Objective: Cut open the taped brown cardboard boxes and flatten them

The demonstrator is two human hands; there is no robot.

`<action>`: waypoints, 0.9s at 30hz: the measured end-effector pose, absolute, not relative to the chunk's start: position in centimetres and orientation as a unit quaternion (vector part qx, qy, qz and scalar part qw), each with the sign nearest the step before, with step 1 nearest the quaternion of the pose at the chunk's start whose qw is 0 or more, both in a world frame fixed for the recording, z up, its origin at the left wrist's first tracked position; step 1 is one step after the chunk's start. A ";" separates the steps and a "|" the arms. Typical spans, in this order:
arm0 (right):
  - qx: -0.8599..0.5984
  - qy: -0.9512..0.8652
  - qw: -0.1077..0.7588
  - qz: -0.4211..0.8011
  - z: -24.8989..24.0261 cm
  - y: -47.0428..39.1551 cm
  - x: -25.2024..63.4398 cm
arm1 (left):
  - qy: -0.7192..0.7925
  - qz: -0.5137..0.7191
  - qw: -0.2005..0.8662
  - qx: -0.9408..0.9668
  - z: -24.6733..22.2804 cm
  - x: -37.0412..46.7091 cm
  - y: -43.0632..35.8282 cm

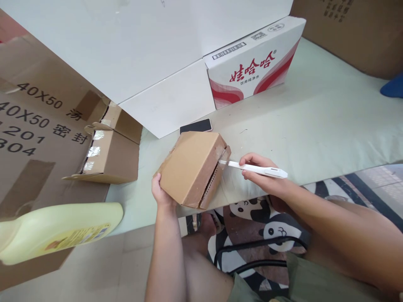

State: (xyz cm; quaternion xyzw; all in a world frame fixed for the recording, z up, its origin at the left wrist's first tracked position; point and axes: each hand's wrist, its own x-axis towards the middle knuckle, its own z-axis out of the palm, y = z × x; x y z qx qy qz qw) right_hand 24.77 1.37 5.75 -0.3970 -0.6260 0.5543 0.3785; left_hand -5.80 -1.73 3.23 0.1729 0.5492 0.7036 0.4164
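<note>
A small brown cardboard box is tilted over the table's front edge. My left hand grips its near left corner; most of those fingers are hidden beneath the box. In my right hand is a white utility knife, fingers closed around its handle. The knife's tip touches the box at its right end, by the gap along the flap. Corrugated edges show inside that gap. Clear tape appears around the blade's tip.
Behind the box lies a dark phone on the pale green tabletop. White cartons, one a red-and-white box, stand at the back. Smaller cardboard boxes and a yellow-green bottle are left. A blue object sits far right.
</note>
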 end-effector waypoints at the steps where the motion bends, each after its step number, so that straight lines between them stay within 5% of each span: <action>1: -0.398 -0.622 0.381 0.556 5.7 1.5 24.8 | 0.551 0.704 0.415 0.168 3.2 -5.8 -1.7; 27: -0.406 -0.612 0.390 0.556 4.6 1.8 24.9 | 0.552 0.700 0.412 0.187 3.5 -5.3 -1.7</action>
